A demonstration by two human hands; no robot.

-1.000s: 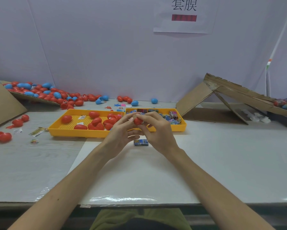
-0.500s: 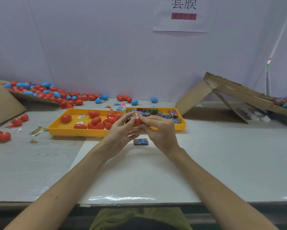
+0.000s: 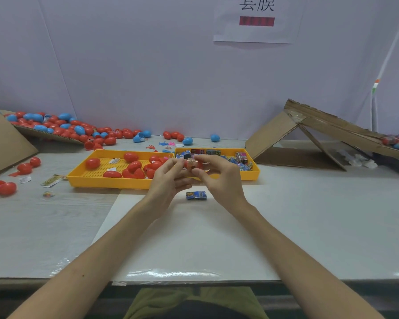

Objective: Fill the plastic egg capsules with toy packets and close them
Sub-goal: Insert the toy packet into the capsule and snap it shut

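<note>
My left hand (image 3: 168, 180) cups the red egg capsule (image 3: 195, 166) from nine o'clock, in front of the yellow trays (image 3: 106, 183). The toy packet (image 3: 191, 161) at its mouth shows more plainly than a second ago. My right hand (image 3: 219, 178) pinches the capsule from three o'clock. I judge filling underway, closing still to do. A blue packet (image 3: 196, 195) waits at six o'clock.

Red egg capsules (image 3: 134, 168) fill a yellow tray (image 3: 106, 181), blue and red ones (image 3: 62, 127) spill across brown cardboard (image 3: 44, 134), and a blue printed packet (image 3: 196, 195) lies on the white mat (image 3: 193, 238).
</note>
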